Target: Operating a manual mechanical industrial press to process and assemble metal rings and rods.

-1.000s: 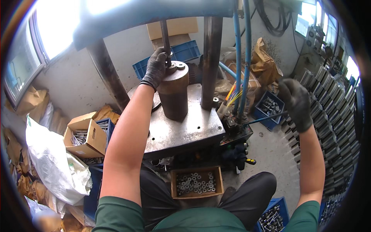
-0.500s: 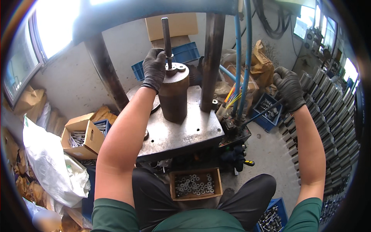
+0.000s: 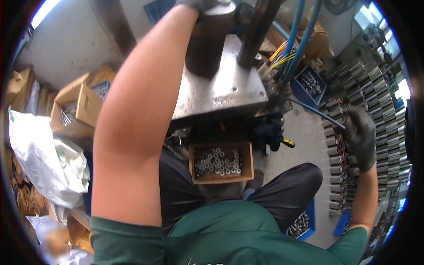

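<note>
My left hand [image 3: 197, 3], in a dark glove, is at the top edge of the picture, beside the top of a dark steel cylinder [image 3: 205, 48]. Its fingers are cut off by the edge, so whatever they hold is hidden. The cylinder stands on the bright metal plate [image 3: 221, 90] of a press. On the right, my gloved right hand [image 3: 362, 139] is closed at the outer end of a long thin lever [image 3: 318, 112], which slopes down from the press side toward it. Motion blurs the fingers somewhat.
A wooden box of metal rings [image 3: 252, 164] sits below the plate. Blue hoses [image 3: 295, 39] and a dark column [image 3: 258, 37] rise behind. Stacked metal cylinders [image 3: 384, 101] line the right. A cardboard box [image 3: 84, 108] and a white sack [image 3: 42, 159] lie left.
My view has tilted downward, leaving the upright rod out of the picture. My right hand and the lever's outer end have swung down. My left hand now lies at the top edge.
</note>
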`<state>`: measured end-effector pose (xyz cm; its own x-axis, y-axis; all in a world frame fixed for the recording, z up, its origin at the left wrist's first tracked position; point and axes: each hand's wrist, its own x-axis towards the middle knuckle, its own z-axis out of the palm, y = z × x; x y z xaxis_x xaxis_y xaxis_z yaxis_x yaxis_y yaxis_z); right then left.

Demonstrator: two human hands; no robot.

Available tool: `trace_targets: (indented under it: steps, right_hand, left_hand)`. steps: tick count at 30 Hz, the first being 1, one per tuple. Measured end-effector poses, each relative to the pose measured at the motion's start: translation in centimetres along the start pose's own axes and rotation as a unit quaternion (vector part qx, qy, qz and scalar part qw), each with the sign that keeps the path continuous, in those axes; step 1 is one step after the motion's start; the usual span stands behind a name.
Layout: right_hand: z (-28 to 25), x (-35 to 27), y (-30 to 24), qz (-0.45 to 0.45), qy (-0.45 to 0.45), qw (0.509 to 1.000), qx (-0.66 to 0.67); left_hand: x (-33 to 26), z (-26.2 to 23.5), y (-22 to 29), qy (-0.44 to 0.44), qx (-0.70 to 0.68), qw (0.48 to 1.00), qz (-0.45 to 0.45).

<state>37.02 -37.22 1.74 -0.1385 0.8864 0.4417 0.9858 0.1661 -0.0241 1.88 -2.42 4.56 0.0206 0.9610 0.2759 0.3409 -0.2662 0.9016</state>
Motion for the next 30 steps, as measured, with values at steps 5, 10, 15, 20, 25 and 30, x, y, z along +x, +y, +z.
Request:
trace_targets:
  steps: [5, 10, 15, 20, 25, 30]
  right_hand:
    - [3.1, -3.6, -7.8, -0.231, -0.075, 0.970, -0.005]
    - [18.0, -3.9, -13.3, -0.249, -0.334, 0.893, 0.172]
    - [38.4, -9.8, -14.6, -0.197, -0.622, 0.754, 0.075]
    - [50.4, -15.4, -14.8, -0.143, -0.614, 0.774, 0.058]
    - [51.1, -17.1, -15.6, -0.084, -0.533, 0.834, 0.113]
    - [53.9, -20.8, -14.5, -0.038, -0.514, 0.849, 0.115]
  left_hand:
    - [-0.7, -0.4, -1.3, 0.043, 0.431, 0.866, 0.251]
    - [-1.9, 0.1, -1.4, 0.097, 0.179, 0.972, 0.118]
    - [-2.3, 0.5, -1.6, 0.083, 0.135, 0.974, 0.162]
    - [-1.6, 0.6, -1.6, 0.098, 0.126, 0.974, 0.159]
    - [-3.9, -0.8, -0.8, 0.067, 0.124, 0.981, 0.130]
    - [-4.2, 0.5, -0.6, 0.047, 0.085, 0.991, 0.094]
